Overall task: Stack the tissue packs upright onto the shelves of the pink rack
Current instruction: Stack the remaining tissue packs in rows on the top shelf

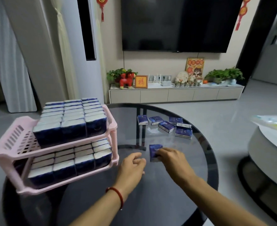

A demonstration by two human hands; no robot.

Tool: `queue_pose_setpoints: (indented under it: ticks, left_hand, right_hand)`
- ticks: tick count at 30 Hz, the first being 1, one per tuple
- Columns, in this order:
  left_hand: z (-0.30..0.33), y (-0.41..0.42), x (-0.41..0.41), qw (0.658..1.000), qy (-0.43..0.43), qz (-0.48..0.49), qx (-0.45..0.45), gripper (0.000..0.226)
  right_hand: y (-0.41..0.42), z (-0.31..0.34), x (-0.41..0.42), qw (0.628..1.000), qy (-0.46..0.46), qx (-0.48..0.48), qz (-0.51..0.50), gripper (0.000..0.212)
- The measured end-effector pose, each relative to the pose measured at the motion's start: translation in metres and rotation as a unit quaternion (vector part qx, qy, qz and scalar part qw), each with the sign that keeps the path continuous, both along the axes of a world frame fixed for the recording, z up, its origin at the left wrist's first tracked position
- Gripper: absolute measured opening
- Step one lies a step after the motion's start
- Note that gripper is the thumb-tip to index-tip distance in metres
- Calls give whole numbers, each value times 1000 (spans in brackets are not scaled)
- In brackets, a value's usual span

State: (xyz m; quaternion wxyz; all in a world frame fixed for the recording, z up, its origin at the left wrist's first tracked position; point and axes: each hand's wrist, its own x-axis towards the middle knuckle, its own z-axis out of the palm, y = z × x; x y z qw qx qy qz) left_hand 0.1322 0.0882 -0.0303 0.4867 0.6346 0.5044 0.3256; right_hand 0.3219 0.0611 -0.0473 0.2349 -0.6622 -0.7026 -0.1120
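Right of the pink rack (12,144), the right hand (168,158) pinches one tissue pack (155,151) — the left hand (132,165), loosely curled, holds nothing.

A single head-worn wide-angle camera supplies the only view, so no second view shares any part of the scene. It looks forward and down from above the near edge of the round glass table (175,185), close enough that both forearms enter from the bottom edge, with the left hand (132,165) and right hand (172,158) in the lower centre. The pink rack (9,152) occupies the left foreground, near the lens. The view faces the far wall, where the television (180,23) fills the upper centre; straight lines bow toward the frame edges
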Motion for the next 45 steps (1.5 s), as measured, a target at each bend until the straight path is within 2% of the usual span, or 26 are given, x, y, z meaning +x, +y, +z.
queue_pose_setpoints:
  ticks: [2,4,7,9,11,14,16,20,24,26,29,33,35,37,39,41,45]
  left_hand:
    - [-4,4,8,999,-1,3,-32,45]
    - [-4,7,11,999,19,9,-28,59]
    - [-2,7,12,991,125,-4,41,62]
    - [-1,6,13,980,176,-40,89,60]
    - [-1,6,15,974,188,-61,109,55]
    - [-2,7,14,973,184,-70,124,47]
    - [-4,7,10,972,175,-73,142,44]
    - [-12,0,2,967,155,-86,185,41]
    - [-14,-5,-5,964,136,-90,208,43]
    - [-16,-6,-9,965,117,-88,219,43]
    - [-15,-7,-14,965,89,-77,236,46]
    - [-11,-9,-23,978,57,-71,190,55]
    - [-7,-11,-29,986,48,-52,150,61]
    - [-5,-13,-34,995,24,-23,93,66]
    - [-5,-14,-41,999,-19,-6,26,60]
    - [-3,-17,-48,998,-63,-1,-15,52]
    - [9,-26,-59,983,-158,1,-92,33]
  right_hand:
    - [-10,-2,-8,998,20,9,52,6]
    - [-18,-7,-12,995,64,-6,82,9]
    - [-25,-8,-9,982,160,-24,99,11]
    - [-19,-5,0,981,186,16,56,13]
    - [0,-7,19,985,164,35,-49,25]
    - [33,-9,45,969,130,-47,-205,61]
    - [47,-8,55,955,136,-96,-247,70]
    - [63,-8,58,922,191,-137,-309,71]
    - [63,-7,52,931,130,-137,-314,55]
    - [56,-8,52,939,112,-121,-303,45]
    - [37,-8,48,950,91,-118,-275,40]
    - [7,-3,39,958,151,-95,-223,27]
    - [-11,1,33,960,197,-96,-172,36]
    - [-31,13,23,957,251,-116,-87,57]
    - [-48,28,9,956,265,-129,13,78]
    - [-60,40,-11,956,242,-139,87,85]
    - [-64,45,-57,966,134,-122,185,76]
